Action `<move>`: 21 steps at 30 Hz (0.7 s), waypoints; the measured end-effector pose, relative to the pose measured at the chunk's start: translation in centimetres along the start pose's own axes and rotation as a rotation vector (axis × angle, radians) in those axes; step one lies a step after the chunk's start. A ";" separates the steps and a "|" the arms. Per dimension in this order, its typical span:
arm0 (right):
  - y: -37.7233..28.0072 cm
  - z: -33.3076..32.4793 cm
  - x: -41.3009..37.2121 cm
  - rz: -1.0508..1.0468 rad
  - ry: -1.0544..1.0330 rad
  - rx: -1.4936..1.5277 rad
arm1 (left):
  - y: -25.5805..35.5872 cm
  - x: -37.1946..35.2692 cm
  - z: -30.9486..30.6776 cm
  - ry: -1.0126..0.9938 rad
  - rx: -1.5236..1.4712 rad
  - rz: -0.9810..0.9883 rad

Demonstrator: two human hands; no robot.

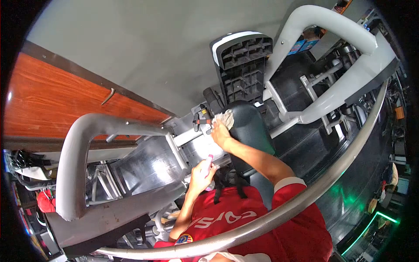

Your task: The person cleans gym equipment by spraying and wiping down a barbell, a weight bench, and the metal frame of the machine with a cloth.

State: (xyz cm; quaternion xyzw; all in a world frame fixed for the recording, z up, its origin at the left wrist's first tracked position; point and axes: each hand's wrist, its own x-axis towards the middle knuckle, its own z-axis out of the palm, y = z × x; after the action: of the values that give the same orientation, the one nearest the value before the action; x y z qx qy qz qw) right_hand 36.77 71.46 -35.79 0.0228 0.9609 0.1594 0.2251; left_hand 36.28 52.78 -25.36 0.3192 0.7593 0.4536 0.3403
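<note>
My right hand [221, 134] is closed around a crumpled whitish cloth [225, 118]. The cloth lies against the edge of a dark padded seat [248, 126] on a gym machine. Close by are black handles with red and yellow bands [202, 118]. Lower and to the left, my left hand [201, 175] grips a small bottle with a pink top [209, 160], its body mostly hidden by my fingers. That hand is held apart from the seat, over a pale machine frame.
Thick grey frame tubes rise on the left [76, 170] and right [331, 26]. A curved metal bar [301, 203] crosses in front of my red shirt. Behind the seat stands a black ribbed panel [242, 65], near a grey wall [131, 48]. Wood panelling [65, 96] is at left.
</note>
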 end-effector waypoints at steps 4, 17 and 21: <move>-4.4 0.7 -1.7 -0.169 -0.235 -0.146 | 0.6 -0.9 -0.6 0.017 -0.060 -0.093; -17.9 14.4 -8.4 -0.058 -0.295 -0.076 | -2.5 -5.7 -1.1 -0.019 -0.034 0.002; -26.8 28.2 -3.8 0.542 0.335 0.278 | -2.1 -8.9 -2.3 -0.083 -0.033 0.060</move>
State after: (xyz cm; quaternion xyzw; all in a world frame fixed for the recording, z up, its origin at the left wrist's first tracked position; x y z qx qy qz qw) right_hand 53.36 53.96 -66.55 0.2811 0.9561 0.0823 0.0085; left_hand 39.09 43.83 -24.40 0.3548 0.7270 0.4625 0.3629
